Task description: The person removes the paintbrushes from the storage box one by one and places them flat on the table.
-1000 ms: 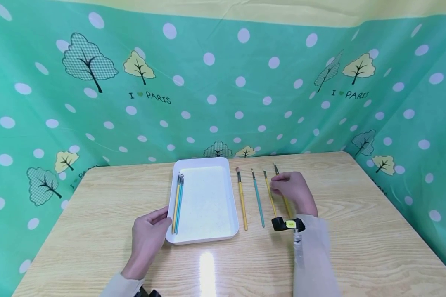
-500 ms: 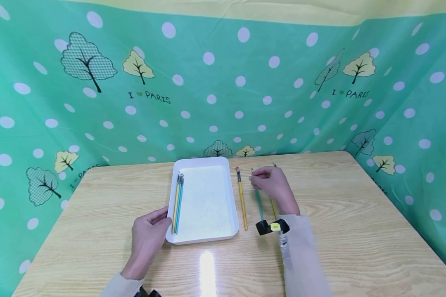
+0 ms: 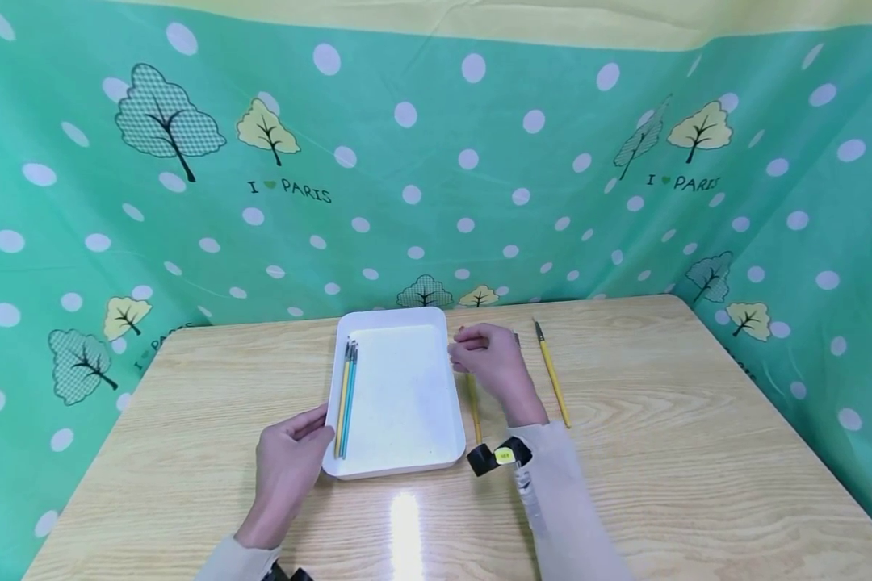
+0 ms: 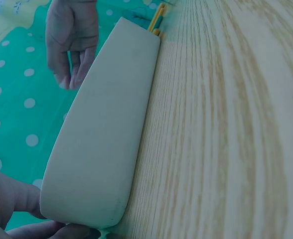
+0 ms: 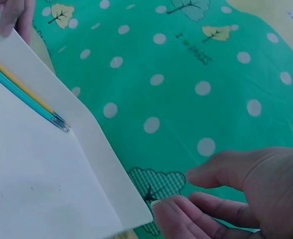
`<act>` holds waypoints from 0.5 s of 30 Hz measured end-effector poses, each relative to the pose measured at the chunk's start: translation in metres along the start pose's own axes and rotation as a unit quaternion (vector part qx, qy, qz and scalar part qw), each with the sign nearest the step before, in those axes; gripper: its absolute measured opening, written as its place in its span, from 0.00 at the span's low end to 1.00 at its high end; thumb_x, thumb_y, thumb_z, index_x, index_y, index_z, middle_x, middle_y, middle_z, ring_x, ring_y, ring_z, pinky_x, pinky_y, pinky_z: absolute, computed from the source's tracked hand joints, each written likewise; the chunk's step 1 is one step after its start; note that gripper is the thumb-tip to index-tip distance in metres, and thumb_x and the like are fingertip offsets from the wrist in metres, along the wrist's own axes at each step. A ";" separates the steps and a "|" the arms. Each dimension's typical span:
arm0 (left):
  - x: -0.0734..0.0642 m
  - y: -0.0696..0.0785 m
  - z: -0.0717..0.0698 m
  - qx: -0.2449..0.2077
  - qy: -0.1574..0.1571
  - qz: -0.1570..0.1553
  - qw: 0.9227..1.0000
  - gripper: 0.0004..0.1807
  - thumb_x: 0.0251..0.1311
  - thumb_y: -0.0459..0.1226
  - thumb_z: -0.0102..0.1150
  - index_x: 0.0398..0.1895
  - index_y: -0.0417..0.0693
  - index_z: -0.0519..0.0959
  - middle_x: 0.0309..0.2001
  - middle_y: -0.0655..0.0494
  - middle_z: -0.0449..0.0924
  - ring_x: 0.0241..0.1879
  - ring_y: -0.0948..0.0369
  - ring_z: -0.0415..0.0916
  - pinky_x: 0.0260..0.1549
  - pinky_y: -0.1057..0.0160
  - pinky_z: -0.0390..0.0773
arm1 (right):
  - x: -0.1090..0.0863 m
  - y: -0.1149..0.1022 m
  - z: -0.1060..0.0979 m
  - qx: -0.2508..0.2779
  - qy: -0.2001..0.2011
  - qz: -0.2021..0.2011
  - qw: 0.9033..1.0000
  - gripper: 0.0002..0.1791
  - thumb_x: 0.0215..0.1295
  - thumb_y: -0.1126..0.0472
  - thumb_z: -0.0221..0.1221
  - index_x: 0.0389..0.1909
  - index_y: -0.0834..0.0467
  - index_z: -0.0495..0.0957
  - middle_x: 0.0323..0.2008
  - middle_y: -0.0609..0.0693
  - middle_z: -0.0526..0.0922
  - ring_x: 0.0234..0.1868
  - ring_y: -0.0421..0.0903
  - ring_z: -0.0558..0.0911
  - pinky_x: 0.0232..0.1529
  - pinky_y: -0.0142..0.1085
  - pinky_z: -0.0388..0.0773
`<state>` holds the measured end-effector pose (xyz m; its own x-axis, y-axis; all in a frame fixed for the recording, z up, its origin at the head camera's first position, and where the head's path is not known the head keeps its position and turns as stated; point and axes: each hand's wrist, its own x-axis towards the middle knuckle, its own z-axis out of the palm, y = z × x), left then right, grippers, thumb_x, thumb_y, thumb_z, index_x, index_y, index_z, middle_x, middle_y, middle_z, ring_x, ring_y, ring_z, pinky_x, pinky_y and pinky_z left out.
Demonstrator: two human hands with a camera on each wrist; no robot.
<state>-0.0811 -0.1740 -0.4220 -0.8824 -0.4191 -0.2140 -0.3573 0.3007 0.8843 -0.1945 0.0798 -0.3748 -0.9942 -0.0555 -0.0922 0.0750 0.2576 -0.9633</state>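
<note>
My left hand (image 3: 291, 464) grips the left side of a white tray (image 3: 407, 468), thumb on one side of the wall and fingers on the other. Along the tray's left wall lie several thin paintbrushes (image 3: 346, 403), yellow and teal, bristles away from me. In the head view my right hand (image 3: 490, 359) is just past the tray's right wall, over a yellow paintbrush (image 3: 474, 407) on the table. Its thumb and fingers (image 5: 176, 219) are apart with nothing between them in the right wrist view. The hand and sleeve hide most of the brushes beneath.
Farther right, another yellow paintbrush (image 3: 552, 371) with a dark ferrule lies on the wooden table (image 3: 698, 452). A green dotted cloth (image 3: 378, 242) hangs behind the table and at both sides.
My right hand has moved left, from the rightmost paintbrushes across the teal one to the yellow brush beside the tray. The left hand and the tray have stayed put.
</note>
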 end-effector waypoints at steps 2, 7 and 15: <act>0.000 0.000 0.000 -0.002 0.000 0.001 1.000 0.22 0.65 0.34 0.57 0.62 0.42 0.80 0.58 0.39 0.83 0.55 0.51 0.84 0.44 0.72 0.86 | -0.001 -0.002 0.005 0.006 -0.004 -0.008 1.000 0.16 0.65 0.66 0.65 0.52 0.67 0.81 0.44 0.61 0.84 0.39 0.50 0.89 0.43 0.37 0.90; 0.000 -0.002 0.000 -0.007 0.001 0.002 1.000 0.21 0.65 0.34 0.58 0.62 0.42 0.80 0.58 0.38 0.83 0.55 0.52 0.84 0.43 0.73 0.86 | -0.006 -0.005 0.019 -0.001 -0.031 -0.019 0.999 0.15 0.66 0.64 0.65 0.51 0.65 0.81 0.44 0.60 0.86 0.40 0.51 0.89 0.47 0.43 0.90; 0.001 -0.002 0.000 -0.008 0.000 0.001 1.000 0.22 0.65 0.34 0.58 0.62 0.42 0.80 0.59 0.39 0.83 0.56 0.51 0.84 0.45 0.72 0.86 | -0.015 -0.005 0.041 -0.076 -0.089 -0.025 0.993 0.17 0.68 0.57 0.66 0.52 0.63 0.81 0.41 0.53 0.87 0.35 0.43 0.87 0.39 0.36 0.85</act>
<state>-0.0809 -0.1748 -0.4241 -0.8828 -0.4192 -0.2119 -0.3505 0.2878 0.8912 -0.1767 0.0393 -0.3789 -0.9661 -0.2378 -0.1004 -0.0011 0.3926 -0.9197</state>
